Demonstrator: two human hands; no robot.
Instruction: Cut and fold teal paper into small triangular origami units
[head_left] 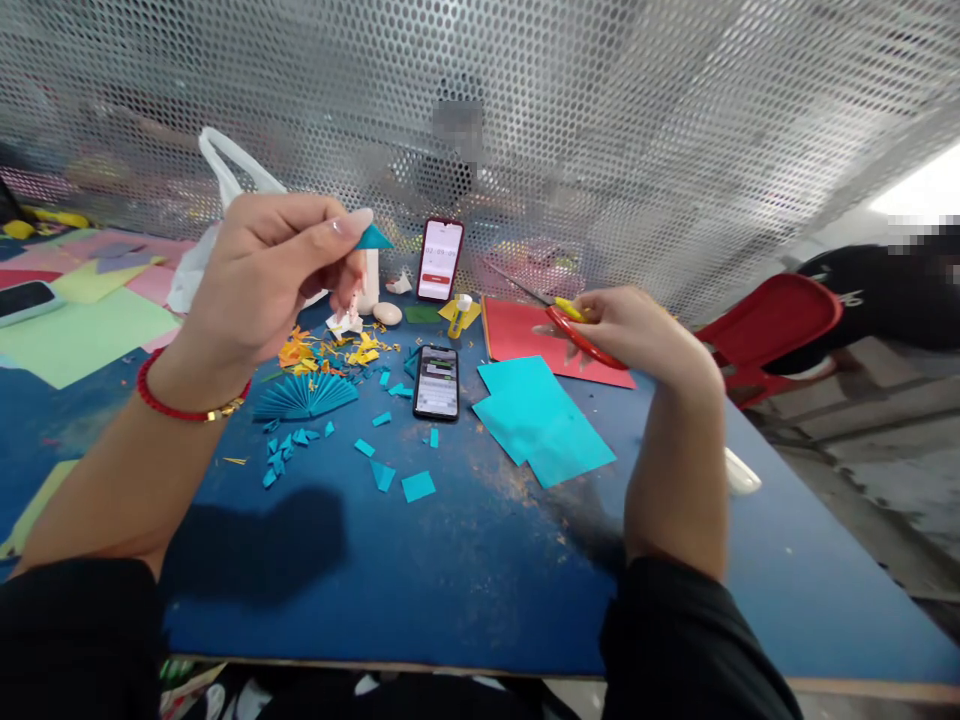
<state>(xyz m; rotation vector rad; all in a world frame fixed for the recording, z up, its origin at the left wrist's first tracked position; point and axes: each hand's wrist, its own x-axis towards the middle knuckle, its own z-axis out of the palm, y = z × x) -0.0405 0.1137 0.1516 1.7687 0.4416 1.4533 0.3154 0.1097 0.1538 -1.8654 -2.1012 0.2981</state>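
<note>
Raised at the left, my left hand [277, 265] pinches a small pointed piece of blue paper [374, 238] between thumb and finger. My right hand [626, 330] is wrapped round the red and yellow handles of a pair of scissors [574, 318], whose blades point up and to the left, away from the paper piece. Below my right hand, sheets of turquoise paper [540, 425] lie overlapping on the blue table [450, 590]. A pleated blue paper fan [307, 397] rests under my left hand. Small blue paper scraps [382, 475] are scattered near the middle.
A phone [436, 383] lies flat mid-table, and another phone [441, 260] stands upright behind it. A glue stick [460, 316] stands nearby. Red paper [517, 335] lies behind the turquoise sheets, and pastel sheets [97, 325] spread at left. A person sits by a red chair [780, 330].
</note>
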